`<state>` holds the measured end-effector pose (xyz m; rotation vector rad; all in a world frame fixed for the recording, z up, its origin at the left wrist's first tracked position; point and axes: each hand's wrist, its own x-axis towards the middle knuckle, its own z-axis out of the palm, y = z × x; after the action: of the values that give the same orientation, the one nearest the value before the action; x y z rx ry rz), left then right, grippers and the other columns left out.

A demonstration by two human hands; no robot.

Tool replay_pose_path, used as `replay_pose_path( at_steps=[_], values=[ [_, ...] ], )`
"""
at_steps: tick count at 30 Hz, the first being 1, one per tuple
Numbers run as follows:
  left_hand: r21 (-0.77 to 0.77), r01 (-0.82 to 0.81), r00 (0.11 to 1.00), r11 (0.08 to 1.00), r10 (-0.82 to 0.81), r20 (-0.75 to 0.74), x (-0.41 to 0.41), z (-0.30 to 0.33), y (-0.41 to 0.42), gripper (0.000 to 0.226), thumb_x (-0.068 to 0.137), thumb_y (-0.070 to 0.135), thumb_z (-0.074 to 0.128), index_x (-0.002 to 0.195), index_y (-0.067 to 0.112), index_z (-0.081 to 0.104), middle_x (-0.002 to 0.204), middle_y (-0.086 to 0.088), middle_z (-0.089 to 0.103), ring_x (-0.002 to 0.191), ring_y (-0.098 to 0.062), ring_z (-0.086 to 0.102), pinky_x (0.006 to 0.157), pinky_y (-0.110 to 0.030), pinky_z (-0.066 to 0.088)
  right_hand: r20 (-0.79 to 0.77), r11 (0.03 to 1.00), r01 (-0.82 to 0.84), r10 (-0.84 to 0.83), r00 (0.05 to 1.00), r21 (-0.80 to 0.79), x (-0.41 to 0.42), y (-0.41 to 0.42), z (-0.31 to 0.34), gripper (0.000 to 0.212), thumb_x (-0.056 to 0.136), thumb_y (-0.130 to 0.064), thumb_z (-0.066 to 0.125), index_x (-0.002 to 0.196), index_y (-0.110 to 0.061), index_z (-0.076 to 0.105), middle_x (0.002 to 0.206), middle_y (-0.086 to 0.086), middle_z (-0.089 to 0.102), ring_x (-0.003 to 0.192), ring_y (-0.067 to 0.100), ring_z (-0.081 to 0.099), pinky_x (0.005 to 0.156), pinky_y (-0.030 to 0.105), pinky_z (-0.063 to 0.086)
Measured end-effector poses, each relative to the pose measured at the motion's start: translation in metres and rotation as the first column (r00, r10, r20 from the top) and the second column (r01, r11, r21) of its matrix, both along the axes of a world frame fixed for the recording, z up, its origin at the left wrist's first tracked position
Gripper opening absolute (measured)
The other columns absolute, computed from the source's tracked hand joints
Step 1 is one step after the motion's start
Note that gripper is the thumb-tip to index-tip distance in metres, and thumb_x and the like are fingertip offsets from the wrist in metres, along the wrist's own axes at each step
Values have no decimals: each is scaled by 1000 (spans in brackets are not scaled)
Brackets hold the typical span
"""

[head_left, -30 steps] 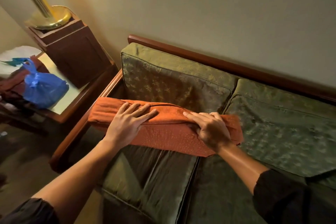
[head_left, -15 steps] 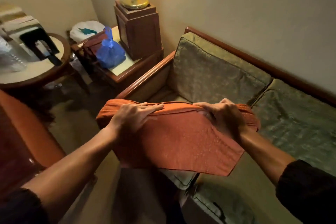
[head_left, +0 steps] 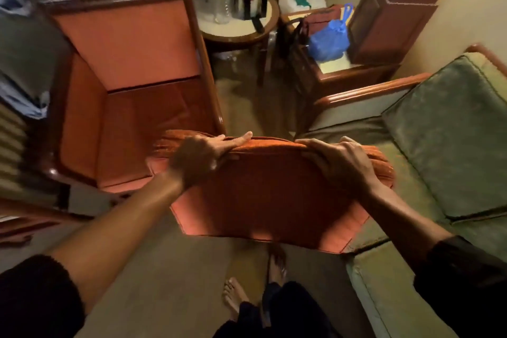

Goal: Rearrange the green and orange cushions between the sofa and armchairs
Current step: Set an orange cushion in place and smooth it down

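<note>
An orange cushion hangs in the air in front of me, above the floor between the sofa and an armchair. My left hand grips its top edge on the left, and my right hand grips the top edge on the right. The green sofa lies to my right, with a green back cushion against its backrest. The wooden armchair with orange upholstery stands to my left, its seat bare of loose cushions.
A round side table with bottles stands beyond the armchair. A square corner table holds a blue plastic bag and a wooden lamp base. My bare feet are on the carpet. Striped cushions lie at far left.
Both hands lifted the orange cushion off the green sofa and carried it left, toward the orange armchair, as I turned away from the sofa.
</note>
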<state>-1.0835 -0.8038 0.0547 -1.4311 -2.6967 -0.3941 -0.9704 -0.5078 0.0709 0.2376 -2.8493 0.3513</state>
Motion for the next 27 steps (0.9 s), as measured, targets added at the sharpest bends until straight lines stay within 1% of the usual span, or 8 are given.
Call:
replay_pose_path(
  at_steps=[4, 6, 9, 13, 17, 20, 24, 27],
  values=[
    [17, -209, 975, 978, 207, 80, -13, 12, -65, 50, 96, 63, 24, 143, 49, 32, 123, -17, 64, 117, -28, 60, 82, -44, 56, 15, 994, -77, 79, 997, -83, -44, -59, 7, 41, 97, -53, 38, 124, -35, 64, 75, 4, 75, 64, 31, 68, 74, 39, 50],
    [15, -277, 960, 961, 276, 46, -27, 17, -93, 51, 95, 65, 23, 143, 50, 29, 125, -15, 64, 114, -28, 62, 80, -43, 57, -19, 990, -108, 107, 994, -93, -68, -85, 12, 38, 97, -51, 42, 121, -34, 66, 72, 4, 74, 61, 31, 66, 74, 38, 49],
    [21, -346, 938, 938, 347, -13, -52, 31, -126, 49, 95, 59, 32, 143, 47, 33, 124, -14, 65, 105, -29, 67, 74, -44, 59, -78, 983, -131, 122, 989, -130, -106, -118, 19, 32, 96, -48, 50, 117, -33, 69, 72, 6, 73, 63, 34, 66, 73, 38, 50],
    [53, -436, 899, 898, 438, -21, -90, 53, -159, 53, 90, 57, 31, 141, 46, 37, 126, -14, 64, 106, -27, 68, 77, -43, 59, -71, 964, -162, 150, 986, -212, -164, -154, 30, 37, 95, -55, 45, 119, -38, 67, 83, 4, 76, 75, 34, 69, 77, 40, 50],
    [65, -521, 853, 851, 522, 0, -127, 75, -181, 46, 93, 42, 49, 139, 45, 43, 133, -15, 59, 117, -31, 61, 93, -43, 54, -94, 954, -177, 158, 983, -243, -217, -181, 38, 36, 96, -55, 47, 123, -38, 65, 90, 7, 76, 81, 36, 69, 77, 42, 50],
    [73, -558, 829, 827, 559, 6, -159, 88, -197, 50, 93, 28, 59, 139, 40, 45, 136, -16, 56, 124, -31, 55, 102, -41, 48, -101, 944, -186, 164, 981, -274, -257, -200, 46, 40, 95, -59, 45, 124, -38, 64, 92, 9, 76, 85, 39, 68, 77, 43, 52],
    [124, -570, 820, 812, 571, 27, -204, 102, -220, 50, 93, 22, 61, 139, 36, 48, 136, -12, 56, 125, -29, 54, 104, -43, 46, -118, 936, -213, 186, 975, -282, -306, -225, 62, 38, 96, -53, 49, 124, -33, 65, 90, 11, 75, 85, 37, 68, 78, 41, 49],
    [163, -549, 835, 820, 549, 50, -246, 105, -236, 49, 94, 21, 58, 140, 33, 49, 132, -5, 60, 120, -26, 58, 111, -40, 39, -127, 942, -215, 188, 974, -258, -346, -240, 71, 36, 97, -51, 48, 124, -32, 64, 89, 10, 74, 83, 35, 67, 76, 38, 46]
  ],
)
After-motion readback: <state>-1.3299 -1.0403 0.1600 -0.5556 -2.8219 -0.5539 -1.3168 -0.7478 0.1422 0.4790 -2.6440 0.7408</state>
